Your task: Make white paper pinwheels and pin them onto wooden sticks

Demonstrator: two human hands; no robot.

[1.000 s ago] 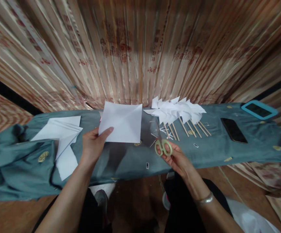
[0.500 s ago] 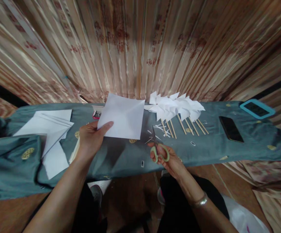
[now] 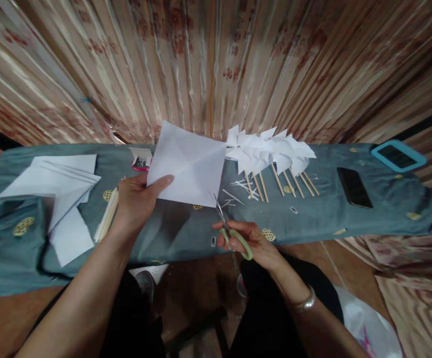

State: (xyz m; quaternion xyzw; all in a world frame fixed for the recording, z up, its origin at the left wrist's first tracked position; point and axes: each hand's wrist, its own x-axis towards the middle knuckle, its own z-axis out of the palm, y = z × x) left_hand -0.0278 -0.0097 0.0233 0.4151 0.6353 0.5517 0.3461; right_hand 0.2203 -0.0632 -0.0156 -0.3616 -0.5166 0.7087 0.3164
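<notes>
My left hand (image 3: 139,196) pinches a square white sheet of paper (image 3: 188,166) by its left side, thumb on top. The sheet is raised over the cloth and shows faint diagonal creases. In my right hand (image 3: 249,241) is a pair of scissors (image 3: 236,238) with light green handles. Their blades are parted at the sheet's lower right corner; I cannot tell whether they have cut into it. Just right of the sheet lie several white paper pinwheels (image 3: 253,154) on wooden sticks. Thin paper strips (image 3: 234,196) are scattered below them.
A blue-green cloth (image 3: 186,236) covers the narrow table. At left lie more white paper sheets (image 3: 72,238) and a bundle of sticks (image 3: 107,214). A small box of metal pins (image 3: 141,161) stands behind my left hand. At right are a black phone (image 3: 354,186) and a blue-framed tablet (image 3: 398,155).
My right hand has brought the scissors left to the lower right corner of the paper, with the blades now parted. The whole view has shifted slightly.
</notes>
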